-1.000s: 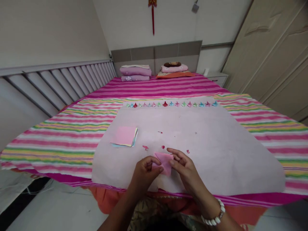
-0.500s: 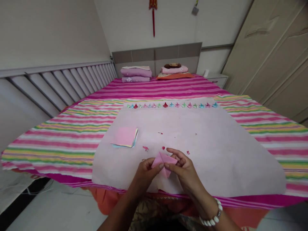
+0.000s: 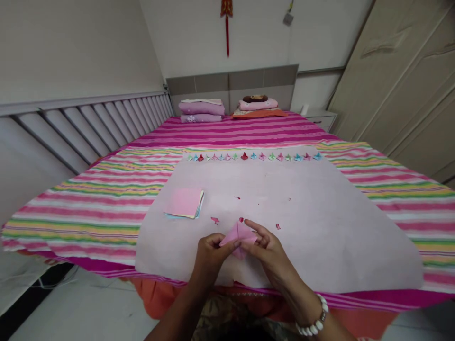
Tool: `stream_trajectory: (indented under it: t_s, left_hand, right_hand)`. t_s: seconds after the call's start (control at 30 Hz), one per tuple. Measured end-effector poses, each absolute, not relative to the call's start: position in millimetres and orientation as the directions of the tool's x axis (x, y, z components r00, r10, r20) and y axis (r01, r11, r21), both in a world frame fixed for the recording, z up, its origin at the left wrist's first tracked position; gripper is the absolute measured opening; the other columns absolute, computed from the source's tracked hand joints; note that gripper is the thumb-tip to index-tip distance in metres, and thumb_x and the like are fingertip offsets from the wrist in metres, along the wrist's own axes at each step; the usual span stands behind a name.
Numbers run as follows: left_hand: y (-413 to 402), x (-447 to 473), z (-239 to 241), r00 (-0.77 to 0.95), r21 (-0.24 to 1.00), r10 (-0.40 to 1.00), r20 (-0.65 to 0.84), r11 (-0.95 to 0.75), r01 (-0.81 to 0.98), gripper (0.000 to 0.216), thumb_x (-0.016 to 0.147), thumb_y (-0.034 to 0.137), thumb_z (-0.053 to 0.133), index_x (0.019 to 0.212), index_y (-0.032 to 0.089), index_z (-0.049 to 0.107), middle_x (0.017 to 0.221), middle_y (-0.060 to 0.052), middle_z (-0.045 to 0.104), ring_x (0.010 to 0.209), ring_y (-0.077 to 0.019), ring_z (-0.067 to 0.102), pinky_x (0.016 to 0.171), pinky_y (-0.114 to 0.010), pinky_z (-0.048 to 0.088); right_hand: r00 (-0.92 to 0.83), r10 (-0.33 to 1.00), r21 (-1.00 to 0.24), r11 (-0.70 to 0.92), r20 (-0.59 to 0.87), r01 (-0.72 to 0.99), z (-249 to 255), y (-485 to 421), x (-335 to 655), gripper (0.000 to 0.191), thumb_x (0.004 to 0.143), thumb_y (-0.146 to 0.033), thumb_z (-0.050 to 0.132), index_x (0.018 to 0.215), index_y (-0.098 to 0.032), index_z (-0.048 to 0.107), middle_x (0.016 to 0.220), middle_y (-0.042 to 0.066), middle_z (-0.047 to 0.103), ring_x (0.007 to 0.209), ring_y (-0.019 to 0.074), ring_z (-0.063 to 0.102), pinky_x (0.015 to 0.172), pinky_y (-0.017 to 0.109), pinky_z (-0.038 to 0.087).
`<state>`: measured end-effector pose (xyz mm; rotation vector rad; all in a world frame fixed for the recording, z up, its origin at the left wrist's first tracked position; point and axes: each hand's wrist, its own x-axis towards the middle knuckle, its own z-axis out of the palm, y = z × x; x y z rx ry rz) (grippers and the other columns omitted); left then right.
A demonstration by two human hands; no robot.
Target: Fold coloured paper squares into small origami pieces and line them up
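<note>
A folded piece of pink origami paper point(image 3: 239, 232) is held up between my two hands, its creased point facing away from me. My left hand point(image 3: 212, 251) pinches its left side, thumb on the near face. On the right side, my right hand point(image 3: 266, 244) grips it with the thumb near the middle and the index finger stretched past the upper edge. The fingers behind the paper are partly hidden. Left of my hands lies a stack of square coloured paper point(image 3: 185, 202), pink on top.
Several small folded paper pieces point(image 3: 244, 156) line the far edge of the pale sheet point(image 3: 330, 237). Small red scraps point(image 3: 215, 220) lie just beyond my hands. A striped cover point(image 3: 92, 208) surrounds the sheet, with folded bedding point(image 3: 201, 109) at the headboard and a railing point(image 3: 106, 111) at left.
Both hands have shifted slightly left with the pink paper. Its side points look drawn in and its lower part is less visible. The paper stack and scraps stay put.
</note>
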<state>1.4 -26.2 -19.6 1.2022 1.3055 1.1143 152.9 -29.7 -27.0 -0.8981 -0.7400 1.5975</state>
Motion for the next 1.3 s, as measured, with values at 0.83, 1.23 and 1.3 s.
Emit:
stream_trajectory:
  t_s: [0.83, 1.23, 1.3]
  left_hand:
    - [-24, -9, -20, 0.15, 0.998, 0.987, -0.056, 0.051, 0.037, 0.019, 0.074, 0.031, 0.068, 0.08, 0.014, 0.074, 0.06, -0.001, 0.065, 0.061, -0.0136, 0.056, 0.061, -0.025, 0.045]
    - [-28, -4, -26, 0.196, 0.976, 0.958, 0.208, -0.217, 0.022, 0.022, 0.074, 0.026, 0.072, 0.095, 0.019, 0.072, 0.102, -0.009, 0.068, 0.098, -0.0221, 0.063, 0.088, -0.033, 0.049]
    - [-27, -2, -25, 0.208, 0.961, 0.945, 0.251, -0.27, 0.067, 0.014, 0.075, 0.025, 0.07, 0.087, 0.019, 0.074, 0.091, -0.007, 0.068, 0.089, -0.0203, 0.063, 0.081, -0.031, 0.051]
  right_hand:
    - [-0.03, 0.987, -0.8, -0.147, -0.16, -0.581, -33, -27, 153, 0.054, 0.05, -0.014, 0.086, 0.101, -0.018, 0.068, 0.078, 0.001, 0.073, 0.068, 0.0158, 0.064, 0.067, 0.029, 0.051]
    - [0.008, 0.993, -0.807, -0.091, -0.118, -0.583, -30, -29, 148, 0.038, 0.055, -0.023, 0.086, 0.09, -0.017, 0.07, 0.08, 0.004, 0.075, 0.071, 0.0189, 0.066, 0.07, 0.031, 0.051]
    - [-0.034, 0.992, -0.806, -0.12, -0.123, -0.58, -29, -31, 145, 0.034, 0.055, -0.024, 0.086, 0.085, -0.018, 0.071, 0.076, 0.004, 0.074, 0.069, 0.0189, 0.066, 0.068, 0.03, 0.05]
